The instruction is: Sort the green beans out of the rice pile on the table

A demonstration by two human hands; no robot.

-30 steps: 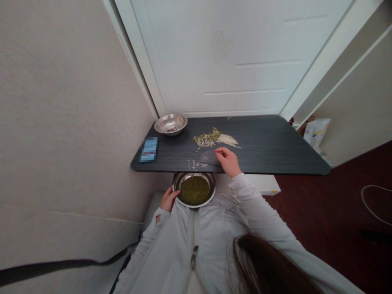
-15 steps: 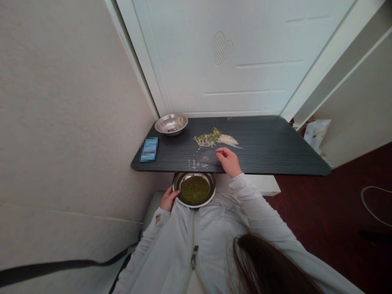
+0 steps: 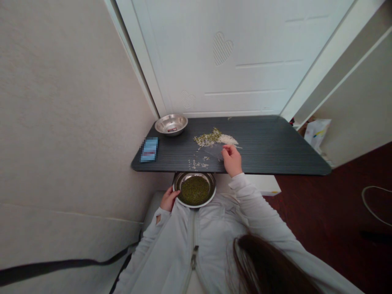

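Note:
My left hand (image 3: 169, 199) grips the left rim of a metal bowl (image 3: 212, 197) that holds many green beans (image 3: 195, 190), just below the table's front edge. My right hand (image 3: 232, 160) is closed on a thin, clear plastic sheet (image 3: 214, 151), which reaches out to the left over the table. Beyond the sheet lies a pile of mixed green beans and white grains (image 3: 208, 138). A heap of white grains (image 3: 228, 139) adjoins it on the right. Loose white grains (image 3: 197, 164) are scattered close to the front edge.
The dark table (image 3: 275, 147) stands against a white door (image 3: 251, 49). A second metal bowl (image 3: 171, 123) is at its back left, with a blurred-out phone-like object (image 3: 149, 149) in front of it. A wall (image 3: 76, 122) rises close on the left.
My right hand has moved slightly right and away from me, taking the clear sheet with it toward the heap. My left hand and its bowl stay in place.

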